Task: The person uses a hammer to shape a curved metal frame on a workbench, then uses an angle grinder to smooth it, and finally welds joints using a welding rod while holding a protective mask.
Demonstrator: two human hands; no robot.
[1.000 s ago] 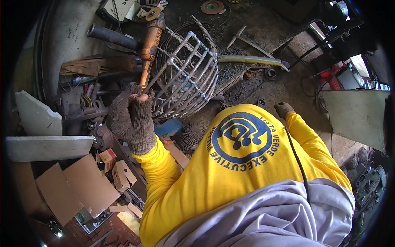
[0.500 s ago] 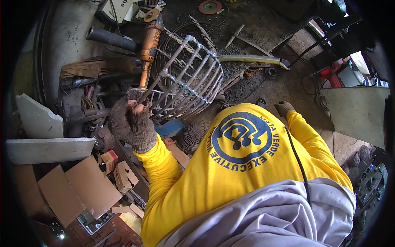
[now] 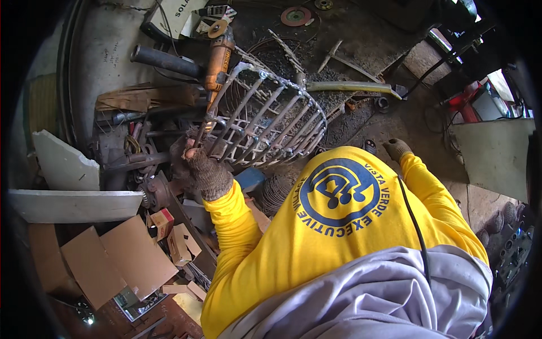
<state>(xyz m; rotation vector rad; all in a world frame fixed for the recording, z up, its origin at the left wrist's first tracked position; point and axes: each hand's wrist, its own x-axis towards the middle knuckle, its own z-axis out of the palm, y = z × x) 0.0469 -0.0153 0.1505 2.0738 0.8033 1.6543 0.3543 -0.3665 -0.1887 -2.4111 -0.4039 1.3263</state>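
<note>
My left hand (image 3: 200,165), in a dark knitted glove, grips a bar at the near end of a round cage of welded steel bars (image 3: 271,121) that lies tilted on its side. An orange angle grinder (image 3: 219,56) lies just beyond the cage's rim, above my left hand. My right hand (image 3: 397,148), also gloved, is low at the right of the cage, apart from it, with its fingers curled. Whether it holds anything is not visible. My yellow sleeves and shirt fill the lower middle.
A yellowish flat bar (image 3: 350,86) and a hammer (image 3: 339,56) lie on the dark floor behind the cage. Scrap metal parts (image 3: 147,164), a black pipe (image 3: 166,61), white boards (image 3: 68,206) and cardboard pieces (image 3: 118,260) crowd the left. A grinding disc (image 3: 296,16) lies at the top.
My left hand has dropped from the grinder's tail end down to the cage's near end and taken hold of a bar. The cage has tipped and shifted slightly.
</note>
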